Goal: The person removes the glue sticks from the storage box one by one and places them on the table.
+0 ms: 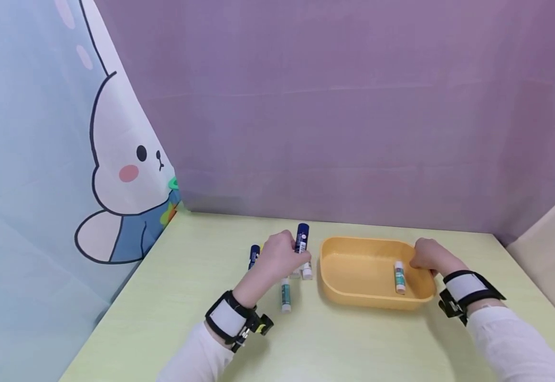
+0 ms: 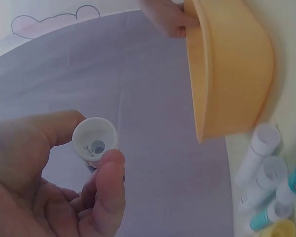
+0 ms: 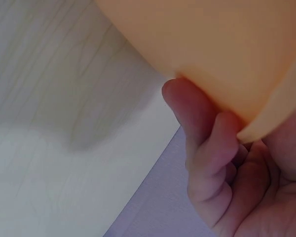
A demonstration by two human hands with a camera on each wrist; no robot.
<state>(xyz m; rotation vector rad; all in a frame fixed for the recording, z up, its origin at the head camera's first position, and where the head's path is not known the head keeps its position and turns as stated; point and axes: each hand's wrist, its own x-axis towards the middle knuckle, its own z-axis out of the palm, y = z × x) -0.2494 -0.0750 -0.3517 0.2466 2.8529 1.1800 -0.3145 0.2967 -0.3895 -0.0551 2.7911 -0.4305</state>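
Note:
Raised above the table, a glue stick (image 1: pixel 302 236) with a dark blue cap is pinched between the thumb and fingers of my left hand (image 1: pixel 277 257). Its white base (image 2: pixel 95 139) faces the left wrist camera. My right hand (image 1: pixel 432 257) grips the right end of a yellow-orange plastic basin (image 1: pixel 358 270), thumb side at the rim and fingertips (image 3: pixel 187 101) against the outer wall. Inside the basin, near its right end, lies a white-and-teal glue stick (image 1: pixel 399 277). Under and around my left hand are more glue sticks, including a teal one (image 1: pixel 285 296) and a dark blue one (image 1: pixel 254 254), partly hidden.
The light green table (image 1: pixel 354 345) ends at a purple cloth (image 1: pixel 335 116) behind. A blue curtain (image 1: pixel 24 185) with a cartoon figure hangs to the left. In the left wrist view, white glue sticks (image 2: pixel 256 153) and a yellow round end (image 2: pixel 280 229) sit close together beside the basin.

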